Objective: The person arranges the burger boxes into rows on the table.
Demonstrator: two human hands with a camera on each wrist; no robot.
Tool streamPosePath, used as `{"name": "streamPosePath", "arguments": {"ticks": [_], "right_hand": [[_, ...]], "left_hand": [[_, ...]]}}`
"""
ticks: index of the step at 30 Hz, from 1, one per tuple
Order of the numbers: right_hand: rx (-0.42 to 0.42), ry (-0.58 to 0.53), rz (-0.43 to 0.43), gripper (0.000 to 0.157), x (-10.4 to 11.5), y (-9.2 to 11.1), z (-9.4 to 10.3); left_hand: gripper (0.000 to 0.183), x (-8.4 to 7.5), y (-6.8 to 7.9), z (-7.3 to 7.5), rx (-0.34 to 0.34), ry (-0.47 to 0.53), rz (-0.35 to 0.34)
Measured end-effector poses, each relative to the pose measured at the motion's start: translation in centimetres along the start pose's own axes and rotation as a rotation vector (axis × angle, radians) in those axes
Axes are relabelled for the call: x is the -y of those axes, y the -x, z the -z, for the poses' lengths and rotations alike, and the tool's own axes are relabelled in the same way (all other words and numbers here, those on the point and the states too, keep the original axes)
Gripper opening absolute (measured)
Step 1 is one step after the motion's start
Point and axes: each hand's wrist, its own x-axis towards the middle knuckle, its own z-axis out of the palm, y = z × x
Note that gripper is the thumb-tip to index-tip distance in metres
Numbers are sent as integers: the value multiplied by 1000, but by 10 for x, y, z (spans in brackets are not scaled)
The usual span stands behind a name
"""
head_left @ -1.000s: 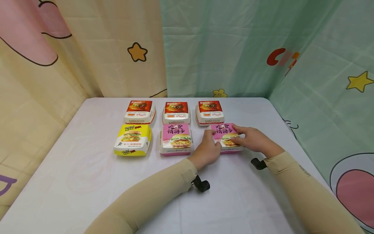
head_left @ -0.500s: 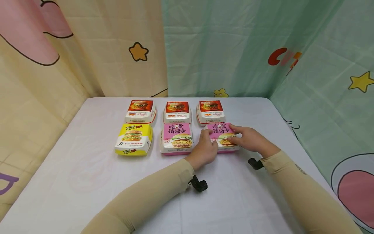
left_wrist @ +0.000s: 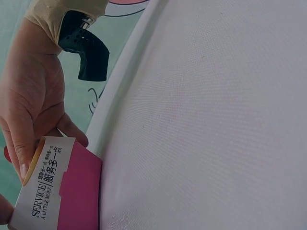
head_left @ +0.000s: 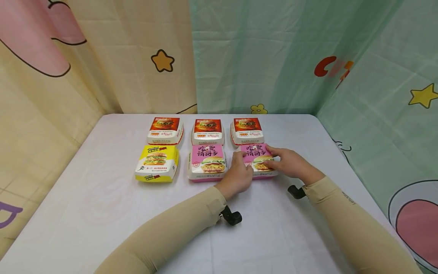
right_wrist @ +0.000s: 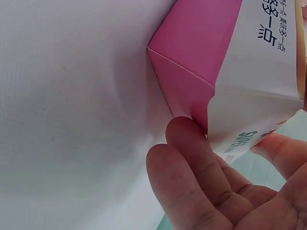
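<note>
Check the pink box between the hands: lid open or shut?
Shut. The pink burger box sits flat on the table, lid down, printed top facing up.

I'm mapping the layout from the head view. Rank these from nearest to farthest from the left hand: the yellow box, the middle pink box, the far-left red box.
1. Middle pink box: front row, right beside the left hand.
2. Yellow box: front row, left end.
3. Far-left red box: back row, left end.

pink box (head_left: 257,161) front probably hand-hidden, print unreadable
</note>
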Motion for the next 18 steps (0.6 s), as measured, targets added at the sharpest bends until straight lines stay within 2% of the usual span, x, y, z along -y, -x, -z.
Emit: {"name": "streamPosePath", "arguments": {"ticks": [18], "right_hand": [[-4, 2, 11, 81, 3, 0, -3]], "left_hand": [[53, -1, 4, 2, -3, 21, 12]]}}
